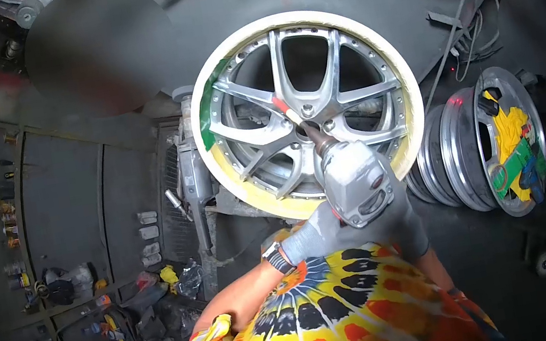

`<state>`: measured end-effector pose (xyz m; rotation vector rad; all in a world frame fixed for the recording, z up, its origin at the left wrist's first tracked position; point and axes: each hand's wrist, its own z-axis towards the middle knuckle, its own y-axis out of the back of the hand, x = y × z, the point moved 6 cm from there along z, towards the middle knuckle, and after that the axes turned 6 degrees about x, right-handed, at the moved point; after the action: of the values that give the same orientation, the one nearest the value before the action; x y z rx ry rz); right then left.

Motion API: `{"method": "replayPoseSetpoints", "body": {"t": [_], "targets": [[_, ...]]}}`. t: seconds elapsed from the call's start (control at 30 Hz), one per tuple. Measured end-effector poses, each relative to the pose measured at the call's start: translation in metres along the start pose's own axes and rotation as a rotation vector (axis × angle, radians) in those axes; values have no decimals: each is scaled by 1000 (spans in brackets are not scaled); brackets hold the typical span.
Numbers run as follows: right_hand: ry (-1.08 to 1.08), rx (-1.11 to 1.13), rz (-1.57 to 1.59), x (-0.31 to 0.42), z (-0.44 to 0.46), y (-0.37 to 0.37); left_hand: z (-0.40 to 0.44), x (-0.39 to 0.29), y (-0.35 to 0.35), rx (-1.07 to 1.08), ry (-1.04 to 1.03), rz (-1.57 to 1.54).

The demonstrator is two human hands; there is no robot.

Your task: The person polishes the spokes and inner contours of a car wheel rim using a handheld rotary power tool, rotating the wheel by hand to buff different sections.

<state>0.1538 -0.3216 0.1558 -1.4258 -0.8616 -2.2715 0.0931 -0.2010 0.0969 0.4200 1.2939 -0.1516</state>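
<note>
Head view: both hands' fingers [329,222] seemingly grip the power tool [358,181] partly blocking the wheel [333,98] beside rims [462,149].

Wheel [328,105] silver — masking [405,80] yellow-cream, one green stretch [208,113]. Power tool [355,177] grey, bit [282,105] red at the tip. Left glove [313,239] light grey, right glove [407,219] darker. Shirt [327,320] tie-dyed — yellow, orange, red, white, black rings. Cloth [509,124] yellow.

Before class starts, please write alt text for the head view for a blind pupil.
A gloved left hand and right hand, fingers mostly hidden, hold a power tool over a silver spoked wheel whose rim shows cream and green covering. More wheels stand at picture right.
</note>
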Motion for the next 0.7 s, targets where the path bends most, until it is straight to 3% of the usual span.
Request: {"method": "replayPoseSetpoints", "body": {"t": [0.13,0.23,0.33,0.4,0.47,0.53,0.6,0.67,0.7], "targets": [[-90,11,-30,-6,-4,-3,0,-4,-1,79,54,79],[-158,15,-61,-10,-5,-8,1,3,11,79,215,-63],[-203,21,-90,-13,-4,-15,-1,16,18,238,271,-31],[-352,-57,84,-29,-12,-21,1,3,32,349,332,-5],[-317,-3,-76,-39,-17,-28,-12,13,40,443,283,42],[-193,126,-364,-20,-5,-34,-32,20,64,285,437,-48],[-255,125,-331,-9,7,-48,-44,23,78,249,440,-185],[-266,-11,31,10,26,-61,-64,34,87,-52,497,-1111],[-291,-25,86,13,33,-70,-72,34,91,-40,502,-1122]]}}
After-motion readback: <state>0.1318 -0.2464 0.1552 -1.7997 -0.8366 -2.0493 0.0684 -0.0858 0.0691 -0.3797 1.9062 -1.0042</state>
